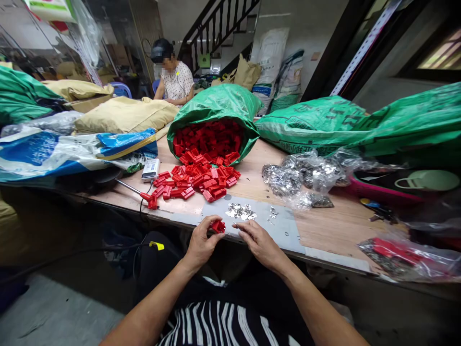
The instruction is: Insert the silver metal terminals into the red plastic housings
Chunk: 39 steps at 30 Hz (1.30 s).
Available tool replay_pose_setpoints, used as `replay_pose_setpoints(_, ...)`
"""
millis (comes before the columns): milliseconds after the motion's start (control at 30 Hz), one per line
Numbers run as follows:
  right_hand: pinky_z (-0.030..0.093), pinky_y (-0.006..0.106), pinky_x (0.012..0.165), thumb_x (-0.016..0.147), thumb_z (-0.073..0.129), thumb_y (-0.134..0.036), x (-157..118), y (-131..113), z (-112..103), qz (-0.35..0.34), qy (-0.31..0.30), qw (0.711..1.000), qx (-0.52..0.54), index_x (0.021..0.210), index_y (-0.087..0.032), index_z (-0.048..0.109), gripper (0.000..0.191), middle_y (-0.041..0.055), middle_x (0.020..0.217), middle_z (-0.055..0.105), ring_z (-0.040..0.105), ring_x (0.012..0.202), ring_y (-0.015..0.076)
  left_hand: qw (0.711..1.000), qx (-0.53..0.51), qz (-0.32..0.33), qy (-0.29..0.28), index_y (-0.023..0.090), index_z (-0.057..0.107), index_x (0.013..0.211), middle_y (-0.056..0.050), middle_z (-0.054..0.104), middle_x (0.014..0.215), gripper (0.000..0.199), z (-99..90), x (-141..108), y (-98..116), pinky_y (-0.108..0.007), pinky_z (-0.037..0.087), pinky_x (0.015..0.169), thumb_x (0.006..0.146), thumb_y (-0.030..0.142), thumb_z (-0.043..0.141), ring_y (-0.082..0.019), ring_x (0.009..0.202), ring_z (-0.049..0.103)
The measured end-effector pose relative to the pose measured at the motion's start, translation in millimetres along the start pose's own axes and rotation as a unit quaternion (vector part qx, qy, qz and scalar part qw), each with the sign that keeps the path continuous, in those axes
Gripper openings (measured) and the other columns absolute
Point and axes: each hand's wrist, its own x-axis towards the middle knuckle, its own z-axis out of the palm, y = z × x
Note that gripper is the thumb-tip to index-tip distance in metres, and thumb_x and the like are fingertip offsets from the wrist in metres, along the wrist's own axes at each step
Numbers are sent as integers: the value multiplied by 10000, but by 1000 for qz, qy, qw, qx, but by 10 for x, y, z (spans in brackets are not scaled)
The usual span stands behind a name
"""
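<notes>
In my left hand (202,240) a red plastic housing (218,227) is gripped between thumb and fingers, just off the table's front edge. My right hand (256,240) pinches a small thin metal piece (236,225) by its fingertips, a short gap to the right of the housing. Right behind both hands lies a small heap of flat silvery metal pieces (240,211) on a grey sheet (288,230), with a few more metal pieces (272,214) beside it. Farther back, a pile of red housings (196,178) spills out of a green woven sack (223,103).
Clear bags of metal parts (302,175) lie to the right, near a pink tray (385,190) with a pale cup. Pliers (376,210) and another parts bag (414,257) lie nearer. A white box (150,169) stands left. A co-worker (176,79) sits behind.
</notes>
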Motion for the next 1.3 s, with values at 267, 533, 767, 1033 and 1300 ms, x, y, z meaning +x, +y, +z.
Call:
replay_pose_setpoints(267,475,313,780,871,520,-194,108,-21,106,-34,18,996,-81,999,-224,657,190,34,914,679,617,838,177,992,117,18,-42,227,635,1046,-15,682,949,365,-50,217,-139,-299,476,809,694,136,667,-169,844,622)
replay_pose_setpoints(533,484,316,810,879,526,-195,168,63,146,-71,8,994,-79,962,-219,691,185,50,933,693,630,870,178,992,108,19,-60,248,655,1071,-19,701,983,386,-85,232,-158,-308,486,846,692,184,692,-178,879,643)
replay_pose_setpoints(767,486,322,819,889,521,-191,181,66,136,-75,-8,993,-88,976,-217,690,192,51,943,696,630,881,181,991,112,32,-65,268,658,1117,-31,708,1080,429,-94,233,-184,-340,476,917,700,177,705,-199,998,645)
replay_pose_setpoints(1033,493,317,802,883,519,-183,177,58,155,-55,-8,993,-103,960,-230,690,193,48,924,685,630,863,182,992,110,21,-62,252,680,1061,-28,716,1020,382,-91,226,-180,-331,494,876,687,183,719,-195,906,656)
replay_pose_setpoints(1300,486,319,799,879,517,-176,177,2,161,-22,-10,993,-116,923,-226,679,175,51,892,675,625,853,190,992,107,22,-62,250,688,1032,-36,714,1030,333,-89,211,-170,-322,495,868,708,176,709,-205,915,660)
